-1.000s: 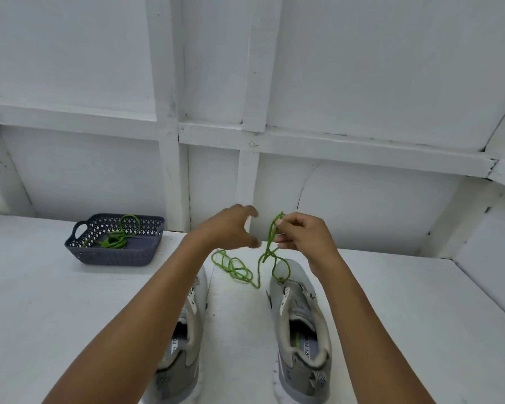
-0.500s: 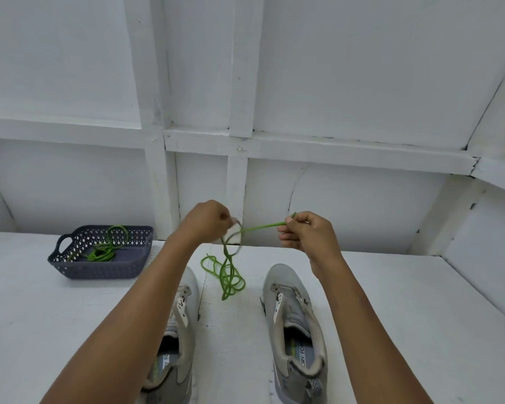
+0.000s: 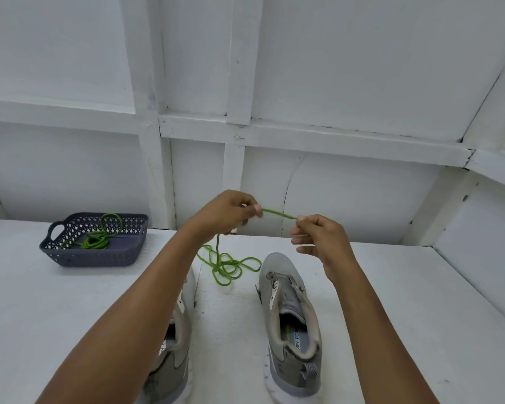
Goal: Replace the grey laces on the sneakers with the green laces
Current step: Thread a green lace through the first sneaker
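Far to your left, near the back edge of the white table (image 3: 41, 316), sits a dark grey perforated basket (image 3: 88, 259) with a handle cut into its left end. A coiled green lace (image 3: 95, 243) lies inside it, one loop leaning up against the back wall.

Next comes the left sneaker (image 3: 169, 371), grey with a pale sole, toe pointing away from you. It stands towards the front edge, and your left forearm crosses over it and hides most of it.

Your left hand (image 3: 225, 211) is raised above the table in front of the wall. Its fingers are curled and its thumb and forefinger pinch the second green lace (image 3: 277, 213). From that pinch a short stretch of the lace runs nearly level and taut across to your right hand. The rest drops from under the left hand to the table, where it lies in loose tangled loops (image 3: 228, 266) between the toes of the two sneakers, just beside the right toe.

Your right hand (image 3: 318, 237) is a little lower than the left. It pinches the other end of the taut stretch at the fingertips, with the remaining fingers curled beneath.

Below that hand stands the right sneaker (image 3: 289, 316), well apart from its mate and parallel to it. Its toe points towards the back edge, and its tongue, eyelet rows and printed insole are open to view.
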Tool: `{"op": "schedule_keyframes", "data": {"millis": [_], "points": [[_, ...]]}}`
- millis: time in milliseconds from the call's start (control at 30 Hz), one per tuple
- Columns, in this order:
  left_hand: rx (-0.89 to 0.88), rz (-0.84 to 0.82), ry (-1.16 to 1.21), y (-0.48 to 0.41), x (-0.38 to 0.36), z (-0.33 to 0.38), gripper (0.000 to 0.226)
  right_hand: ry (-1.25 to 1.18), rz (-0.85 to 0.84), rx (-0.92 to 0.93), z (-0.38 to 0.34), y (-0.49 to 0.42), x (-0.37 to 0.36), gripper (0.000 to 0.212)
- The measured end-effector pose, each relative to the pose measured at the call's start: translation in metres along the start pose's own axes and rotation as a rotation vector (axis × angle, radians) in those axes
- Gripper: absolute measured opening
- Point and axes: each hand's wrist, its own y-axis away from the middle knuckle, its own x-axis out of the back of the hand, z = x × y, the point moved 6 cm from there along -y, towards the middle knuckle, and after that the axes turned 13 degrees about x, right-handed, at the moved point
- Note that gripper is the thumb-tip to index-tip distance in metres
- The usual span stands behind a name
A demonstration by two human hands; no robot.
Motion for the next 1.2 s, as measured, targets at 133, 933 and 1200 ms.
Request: {"op": "schedule_keyframes", "data": {"millis": [133, 933, 1200], "points": [[0.07, 0.256, -0.052, -0.003, 0.002, -0.002, 0.012, 0.409, -0.16, -0.101, 0.028, 0.008, 0.012, 0.033], [0.411, -0.222, -0.368, 0.029, -0.18, -0.034, 0.012, 0.574, -0.605, -0.264, 0.072, 0.053, 0.096, 0.01], [0.23, -0.206, -0.298, 0.041, -0.155, -0.016, 0.015, 0.585, -0.628, 0.193, 0.055, 0.044, 0.083, 0.027]]}}
